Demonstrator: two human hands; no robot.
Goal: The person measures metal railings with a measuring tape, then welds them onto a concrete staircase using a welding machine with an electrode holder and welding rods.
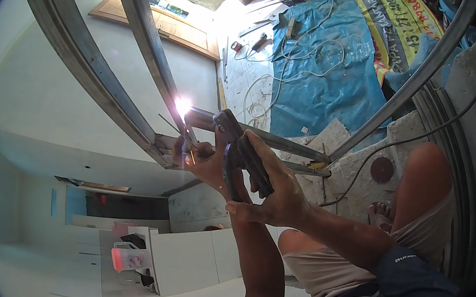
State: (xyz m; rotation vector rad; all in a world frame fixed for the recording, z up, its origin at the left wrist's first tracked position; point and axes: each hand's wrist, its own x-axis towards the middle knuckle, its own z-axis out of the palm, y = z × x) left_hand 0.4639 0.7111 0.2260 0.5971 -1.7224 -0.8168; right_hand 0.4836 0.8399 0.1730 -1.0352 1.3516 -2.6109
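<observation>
My right hand (280,194) is closed around the handle of a black welding electrode holder (251,168). Just beyond the holder's head, a bright welding arc (183,106) glows against an upright steel bar (147,46). My left hand (209,165) is behind the holder, close below the arc, with its fingers curled. A thin metal rod (168,121) sticks out from those fingers; part of their grip is hidden. Beside them, a short crosspiece (165,146) joins the upright bar to a second steel bar (85,60). Small orange sparks fall near my left fingers.
A blue tarp (323,65) and a yellow printed banner (396,25) cover the floor, with a white cord (338,45) across the tarp. Steel bars (404,87) form a corner at right. A dark cable (405,141) passes my knee. A pink-lidded container (129,258) stands lower left.
</observation>
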